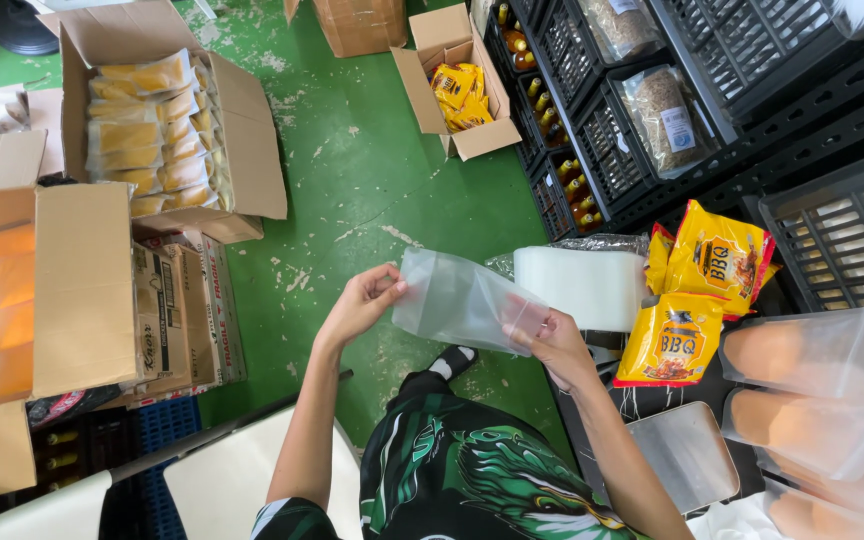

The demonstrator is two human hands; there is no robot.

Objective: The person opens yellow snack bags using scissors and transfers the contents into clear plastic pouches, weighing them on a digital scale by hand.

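- The left hand [362,300] pinches the left edge of a clear plastic bag [462,300], fingers closed on it; the right hand [552,340] grips the bag's right end, thumb behind the film. The bag hangs between the two hands, above the green floor [352,180] and just in front of the person's knees.
- Just right of the bag lies a white stack of more bags [580,285], nearly touching it, and beside that two yellow-and-red snack packets [697,300] — one overlapping the other.
- Further right, filled clear pouches [802,390] with an orange-brown content lie in a row, close to the right forearm; a flat grey tray [687,455] sits below the elbow.
- Black plastic crates [752,90] wall in the right side, some holding bottles and sacks of grain.
- On the left stand open cardboard boxes [152,130] of yellow packets, and a nearer large box [42,290]; flattened cartons lean against it.
- A small open box [462,85] of yellow packets sits at the far side of the floor.
- The open room is the worn green floor straight ahead — boxes edge it left, crates right.
- A white chair [222,480] stands by the left elbow.
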